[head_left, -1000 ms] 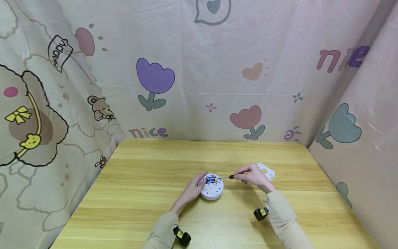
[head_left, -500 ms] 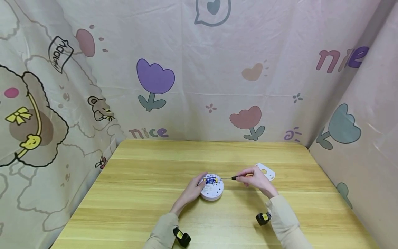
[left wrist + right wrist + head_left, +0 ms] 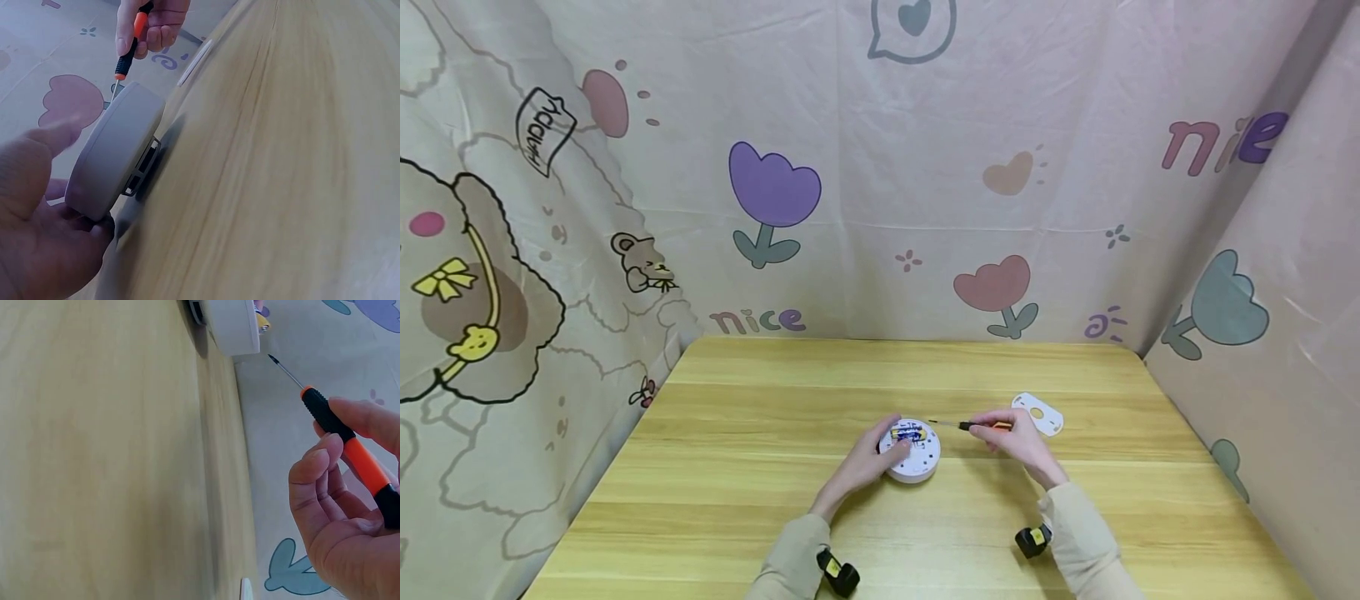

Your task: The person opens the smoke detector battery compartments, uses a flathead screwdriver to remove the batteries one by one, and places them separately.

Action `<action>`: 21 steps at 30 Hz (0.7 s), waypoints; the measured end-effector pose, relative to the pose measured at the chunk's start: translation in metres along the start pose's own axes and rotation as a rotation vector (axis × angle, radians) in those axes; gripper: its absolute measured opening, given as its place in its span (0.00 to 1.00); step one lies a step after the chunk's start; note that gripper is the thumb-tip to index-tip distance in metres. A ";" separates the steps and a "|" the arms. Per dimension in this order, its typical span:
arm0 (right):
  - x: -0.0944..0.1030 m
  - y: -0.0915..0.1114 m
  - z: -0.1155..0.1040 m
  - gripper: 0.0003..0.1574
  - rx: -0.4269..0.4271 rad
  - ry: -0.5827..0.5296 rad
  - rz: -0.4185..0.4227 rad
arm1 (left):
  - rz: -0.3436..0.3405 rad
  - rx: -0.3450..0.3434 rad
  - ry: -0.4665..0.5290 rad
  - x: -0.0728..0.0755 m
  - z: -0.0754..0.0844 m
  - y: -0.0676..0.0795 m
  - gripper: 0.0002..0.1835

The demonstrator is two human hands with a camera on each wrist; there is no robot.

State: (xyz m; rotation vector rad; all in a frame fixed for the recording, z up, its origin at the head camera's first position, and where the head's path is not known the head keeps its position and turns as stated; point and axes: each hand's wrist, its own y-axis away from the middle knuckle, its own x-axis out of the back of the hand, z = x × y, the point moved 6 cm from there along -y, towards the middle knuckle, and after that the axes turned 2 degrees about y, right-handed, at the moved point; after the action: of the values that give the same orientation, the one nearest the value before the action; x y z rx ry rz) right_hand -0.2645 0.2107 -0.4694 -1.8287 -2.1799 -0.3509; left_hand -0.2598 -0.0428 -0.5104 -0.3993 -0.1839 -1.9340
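Note:
My left hand grips a round white device, probably a smoke alarm, by its left side, with the thumb over its top face. Blue-and-yellow batteries show in the top face; a yellow battery end sticks up past the rim in the right wrist view. In the left wrist view the device's slotted underside faces the table. My right hand pinches an orange-and-black screwdriver between thumb and fingers. Its thin tip points left, just off the device's upper right rim.
A white mounting plate with a round hole lies on the wooden table, behind my right hand. Black wrist cameras sit at both sleeves. A printed curtain hangs along the table's back and sides.
The screwdriver's tip has come away from the batteries and risen slightly past the rim. My left thumb has slid further onto the device's top face. The device has barely shifted.

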 end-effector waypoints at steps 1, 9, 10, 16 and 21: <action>0.000 0.000 0.001 0.18 0.000 -0.003 0.006 | -0.004 0.008 -0.004 0.000 -0.001 0.001 0.40; -0.002 0.000 0.005 0.19 0.005 -0.046 0.015 | -0.024 0.018 -0.007 -0.003 0.001 0.004 0.57; -0.002 0.000 0.005 0.18 0.006 -0.052 0.019 | -0.026 0.016 -0.010 -0.003 0.001 0.004 0.58; -0.003 0.001 0.006 0.19 0.019 -0.063 0.019 | -0.043 0.009 -0.022 -0.006 0.003 0.004 0.62; -0.004 0.002 0.007 0.19 0.026 -0.057 0.009 | -0.049 -0.002 -0.033 -0.006 0.004 0.003 0.63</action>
State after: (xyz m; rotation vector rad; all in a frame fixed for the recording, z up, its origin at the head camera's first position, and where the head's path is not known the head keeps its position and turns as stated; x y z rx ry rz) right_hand -0.2627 0.2097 -0.4768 -1.8563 -2.2020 -0.2709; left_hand -0.2543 -0.0377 -0.5092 -0.4318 -0.2149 -1.9766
